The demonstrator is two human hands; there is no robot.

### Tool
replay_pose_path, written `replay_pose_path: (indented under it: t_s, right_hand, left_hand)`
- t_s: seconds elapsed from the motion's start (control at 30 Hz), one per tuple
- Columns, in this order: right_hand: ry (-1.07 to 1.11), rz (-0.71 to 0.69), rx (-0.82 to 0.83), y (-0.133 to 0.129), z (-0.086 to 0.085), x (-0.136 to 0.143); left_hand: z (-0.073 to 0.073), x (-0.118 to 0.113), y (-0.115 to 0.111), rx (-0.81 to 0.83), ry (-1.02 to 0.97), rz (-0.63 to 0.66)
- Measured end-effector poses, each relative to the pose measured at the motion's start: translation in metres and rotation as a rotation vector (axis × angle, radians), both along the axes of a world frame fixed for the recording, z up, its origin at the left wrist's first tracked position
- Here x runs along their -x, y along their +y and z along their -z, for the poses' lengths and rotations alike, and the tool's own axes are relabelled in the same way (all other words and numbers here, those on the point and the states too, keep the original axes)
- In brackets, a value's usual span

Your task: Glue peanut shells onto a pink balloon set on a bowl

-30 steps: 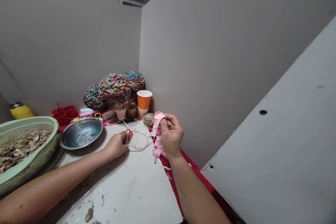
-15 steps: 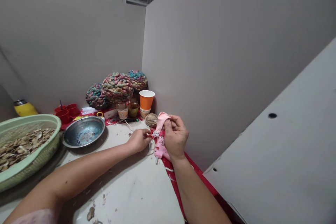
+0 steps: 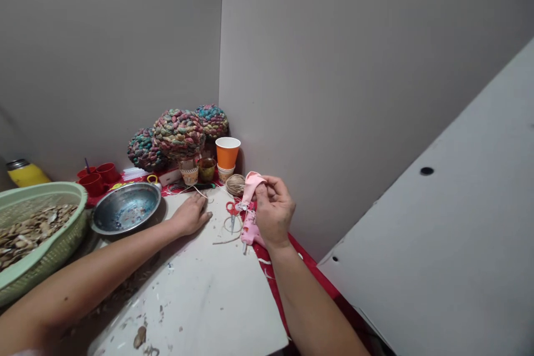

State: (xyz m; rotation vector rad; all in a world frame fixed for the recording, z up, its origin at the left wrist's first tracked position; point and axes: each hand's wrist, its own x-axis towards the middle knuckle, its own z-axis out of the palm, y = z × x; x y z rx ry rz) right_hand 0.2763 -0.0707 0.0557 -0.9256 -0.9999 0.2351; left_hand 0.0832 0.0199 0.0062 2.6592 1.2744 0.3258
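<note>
My right hand pinches a piece of pale pink cloth above the right edge of the white board. Under it lies a pink glue gun, partly covered by the hand. Beside the gun are scissors with red handles and a loop of twine. My left hand rests flat on the board, fingers stretched toward a white string, holding nothing I can see. A ball of twine sits just behind the cloth.
At left stand a green basket of shell-like pieces and a metal bowl. Along the back are red cups, an orange paper cup and multicoloured woven balls. Grey partitions rise behind and at right.
My left hand has moved left, away from the scissors, and now lies flat near the white string. My right hand still holds the pink cloth. The view has shifted slightly.
</note>
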Motion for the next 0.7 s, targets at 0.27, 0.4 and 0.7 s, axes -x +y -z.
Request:
replay_pose_path:
  t_s: [0.27, 0.4, 0.7]
  right_hand:
    - [-0.009, 0.009, 0.0, 0.0, -0.002, 0.001]
    - [-0.004, -0.011, -0.009, 0.0, -0.002, 0.002]
    - [-0.019, -0.007, 0.007, 0.001, 0.001, 0.0]
  left_hand:
    - [0.011, -0.022, 0.029, 0.045, 0.026, 0.045]
    - [0.009, -0.017, 0.024, 0.05, 0.012, 0.084]
    - [0.003, 0.009, -0.01, 0.101, 0.04, 0.126]
